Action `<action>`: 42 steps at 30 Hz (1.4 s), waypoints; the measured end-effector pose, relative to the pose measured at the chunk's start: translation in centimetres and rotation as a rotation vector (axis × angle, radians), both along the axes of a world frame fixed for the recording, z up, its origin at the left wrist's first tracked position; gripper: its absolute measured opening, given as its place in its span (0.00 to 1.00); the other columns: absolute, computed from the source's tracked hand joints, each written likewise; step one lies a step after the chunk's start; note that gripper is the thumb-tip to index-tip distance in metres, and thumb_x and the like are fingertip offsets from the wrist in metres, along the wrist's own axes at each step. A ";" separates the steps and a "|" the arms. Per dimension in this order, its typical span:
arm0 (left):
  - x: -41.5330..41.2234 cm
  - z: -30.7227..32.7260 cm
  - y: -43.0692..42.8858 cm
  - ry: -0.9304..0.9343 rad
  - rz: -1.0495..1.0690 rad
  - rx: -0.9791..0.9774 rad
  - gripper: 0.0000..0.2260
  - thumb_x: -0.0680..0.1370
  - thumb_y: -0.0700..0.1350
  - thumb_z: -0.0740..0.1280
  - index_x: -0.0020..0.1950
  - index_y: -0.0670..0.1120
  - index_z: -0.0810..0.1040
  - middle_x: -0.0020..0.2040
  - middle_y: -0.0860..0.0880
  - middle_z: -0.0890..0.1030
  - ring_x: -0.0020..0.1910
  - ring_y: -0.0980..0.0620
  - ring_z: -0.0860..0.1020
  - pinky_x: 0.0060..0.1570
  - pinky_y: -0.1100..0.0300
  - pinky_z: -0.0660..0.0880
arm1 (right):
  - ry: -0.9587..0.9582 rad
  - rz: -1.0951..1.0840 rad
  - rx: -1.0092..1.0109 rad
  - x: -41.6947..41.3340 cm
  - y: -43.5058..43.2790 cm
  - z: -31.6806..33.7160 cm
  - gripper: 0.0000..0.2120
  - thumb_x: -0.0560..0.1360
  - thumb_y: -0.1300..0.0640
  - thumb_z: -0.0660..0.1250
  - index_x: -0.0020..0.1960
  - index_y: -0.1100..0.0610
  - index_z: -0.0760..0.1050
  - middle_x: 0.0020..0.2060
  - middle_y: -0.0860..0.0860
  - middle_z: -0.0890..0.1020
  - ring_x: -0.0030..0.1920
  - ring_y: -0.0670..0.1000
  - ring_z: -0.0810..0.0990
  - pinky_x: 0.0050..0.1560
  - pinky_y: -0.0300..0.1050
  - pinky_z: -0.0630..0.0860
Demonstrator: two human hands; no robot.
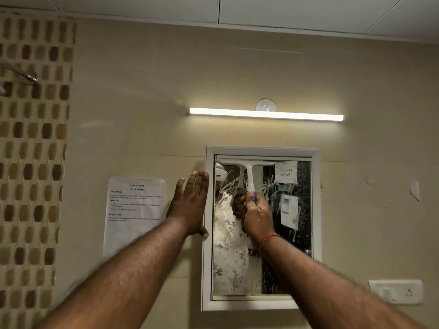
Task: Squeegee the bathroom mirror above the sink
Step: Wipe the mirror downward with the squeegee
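Observation:
A white-framed mirror [301, 233] hangs on the beige wall, its glass streaked with foam and water drops. My right hand [257, 216] is shut on the handle of a white squeegee [249, 173]. Its blade lies flat along the top edge of the glass, spanning the left and middle part. My left hand [190, 201] is open, fingers together and pointing up, pressed flat against the wall and the mirror's left frame edge. A red thread circles my right wrist. The mirror reflects a person in a floral garment and papers behind.
A lit tube light [266, 114] is mounted above the mirror, with a round white hook [265, 105] above it. A printed paper sheet [134, 214] is taped to the wall at the left. A switch plate [395, 292] sits lower right. Mosaic tiles [31, 162] cover the far left.

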State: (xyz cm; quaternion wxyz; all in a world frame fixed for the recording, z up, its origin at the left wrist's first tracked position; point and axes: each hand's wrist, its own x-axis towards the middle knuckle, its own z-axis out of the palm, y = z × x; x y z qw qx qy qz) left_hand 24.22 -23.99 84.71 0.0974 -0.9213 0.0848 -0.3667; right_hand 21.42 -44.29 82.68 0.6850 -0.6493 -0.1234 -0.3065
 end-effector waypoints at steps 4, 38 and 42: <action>-0.1 0.1 -0.1 -0.004 0.012 0.030 0.86 0.58 0.77 0.82 0.80 0.39 0.18 0.88 0.38 0.28 0.89 0.37 0.31 0.87 0.33 0.39 | 0.011 -0.009 -0.008 0.4 0.0 0.6 0.19 0.86 0.39 0.58 0.54 0.49 0.81 0.48 0.52 0.86 0.50 0.55 0.83 0.55 0.58 0.83; -1.6 -11.1 -1.6 0.083 0.008 -0.014 0.83 0.60 0.67 0.87 0.84 0.37 0.24 0.91 0.36 0.41 0.91 0.36 0.41 0.87 0.38 0.46 | 0.029 -0.100 -0.145 -1.3 -0.1 -11.0 0.21 0.91 0.46 0.55 0.77 0.54 0.75 0.65 0.52 0.83 0.66 0.51 0.80 0.74 0.57 0.75; -1.7 -12.9 -1.5 0.107 0.003 -0.011 0.81 0.63 0.66 0.87 0.84 0.37 0.24 0.91 0.36 0.39 0.91 0.36 0.40 0.87 0.38 0.46 | 0.044 -0.102 -0.130 -1.1 0.1 -13.2 0.19 0.90 0.43 0.55 0.69 0.52 0.79 0.55 0.48 0.84 0.58 0.51 0.81 0.65 0.52 0.77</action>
